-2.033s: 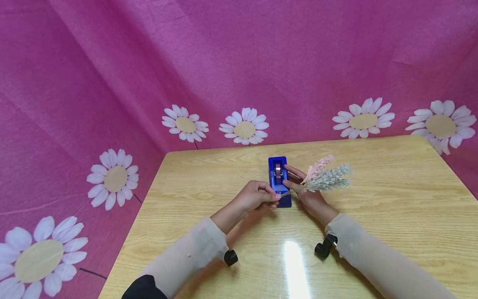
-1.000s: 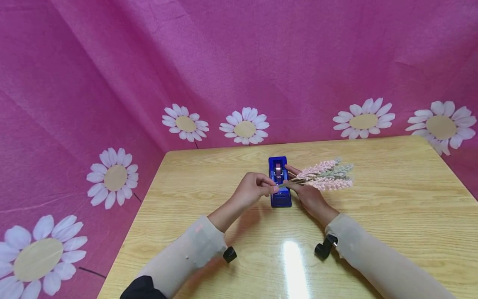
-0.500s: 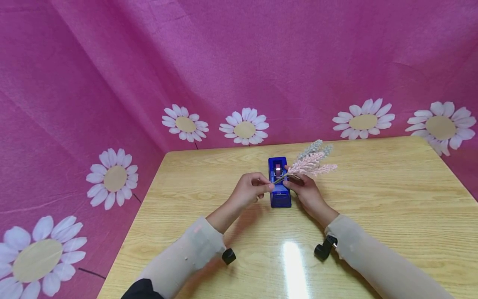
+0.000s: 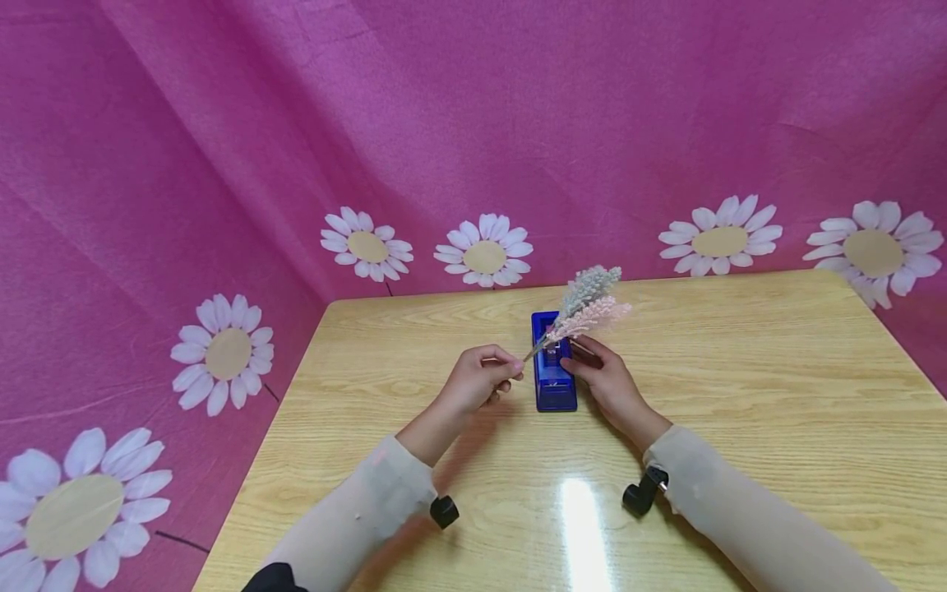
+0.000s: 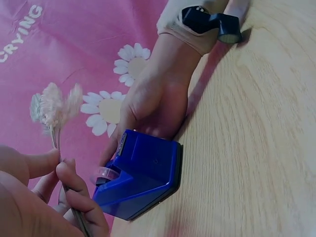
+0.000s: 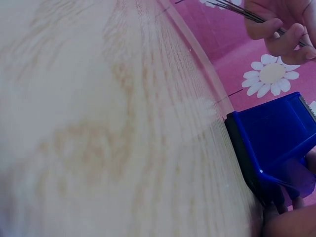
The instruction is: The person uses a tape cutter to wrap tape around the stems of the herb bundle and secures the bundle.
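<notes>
A bunch of artificial flowers (image 4: 590, 316), with pink and grey-green heads, slants up to the right from my left hand (image 4: 473, 380). My left thumb and fingers pinch its thin stems (image 5: 74, 210), whose lower ends stick out below the hand. In the head view the flower heads overlap a blue tape dispenser (image 4: 556, 399) that stands on the table. My right hand (image 4: 610, 385) grips the dispenser's right side, with the thumb near its top edge. A roll of clear tape (image 5: 104, 174) sits in the dispenser, partly hidden behind the flowers in the head view.
The wooden table (image 4: 740, 395) reaches back to a pink cloth (image 4: 562, 123) printed with white daisies. Light glares off the table's front (image 4: 584, 526). Small black cameras (image 4: 642, 493) are strapped to both wrists.
My left hand has drawn left, away from the dispenser, with the flowers. The bunch has turned, and its heads have swung left and toward the back. My right hand stays at the dispenser.
</notes>
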Demonstrator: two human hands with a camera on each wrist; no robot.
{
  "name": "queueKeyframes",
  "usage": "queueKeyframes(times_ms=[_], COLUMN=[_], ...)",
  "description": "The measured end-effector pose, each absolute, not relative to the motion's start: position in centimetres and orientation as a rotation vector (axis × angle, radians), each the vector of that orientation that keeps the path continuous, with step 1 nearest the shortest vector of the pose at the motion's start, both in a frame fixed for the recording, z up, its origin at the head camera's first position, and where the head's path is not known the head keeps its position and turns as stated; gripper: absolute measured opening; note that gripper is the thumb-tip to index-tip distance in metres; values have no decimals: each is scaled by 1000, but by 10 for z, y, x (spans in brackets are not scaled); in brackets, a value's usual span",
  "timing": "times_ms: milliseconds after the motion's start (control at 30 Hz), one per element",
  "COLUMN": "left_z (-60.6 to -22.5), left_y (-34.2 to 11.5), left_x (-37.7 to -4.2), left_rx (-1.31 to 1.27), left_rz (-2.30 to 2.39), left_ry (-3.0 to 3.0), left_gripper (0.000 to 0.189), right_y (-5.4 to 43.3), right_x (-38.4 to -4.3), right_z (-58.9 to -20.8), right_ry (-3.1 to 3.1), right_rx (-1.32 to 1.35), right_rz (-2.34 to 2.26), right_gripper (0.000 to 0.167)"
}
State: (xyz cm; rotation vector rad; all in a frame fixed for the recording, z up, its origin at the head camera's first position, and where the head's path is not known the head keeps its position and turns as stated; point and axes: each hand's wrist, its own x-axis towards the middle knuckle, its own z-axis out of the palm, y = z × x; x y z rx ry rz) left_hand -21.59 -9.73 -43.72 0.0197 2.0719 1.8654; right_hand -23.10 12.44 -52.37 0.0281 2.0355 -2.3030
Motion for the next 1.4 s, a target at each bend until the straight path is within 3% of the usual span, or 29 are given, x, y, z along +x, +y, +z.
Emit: queueKeyframes(times_ms=[167, 267, 367, 667, 1400], left_z=[-439, -439, -439, -449, -474], left_y=[-104, -108, -110, -118, -126], left_x=[-217, -217, -219, -220, -221], left_rx=[-57, -90, -120, -251, -353], left_rz=[1925, 1975, 2034, 2274, 2391], left_ry=[2015, 1966, 1906, 1760, 1812], left_gripper=[5, 13, 21, 18, 37], right_y=[128, 129, 129, 129, 131], right_x=[-231, -231, -230, -230, -229], right_z=[-526, -526, -526, -525, -524], right_ry=[1998, 2001, 2019, 2022, 2019], right_rx=[-63, -89, -70, 4, -10], right_rz=[-2324, -2313, -2283, -2241, -2256], right_gripper=[60, 59, 60, 60, 60])
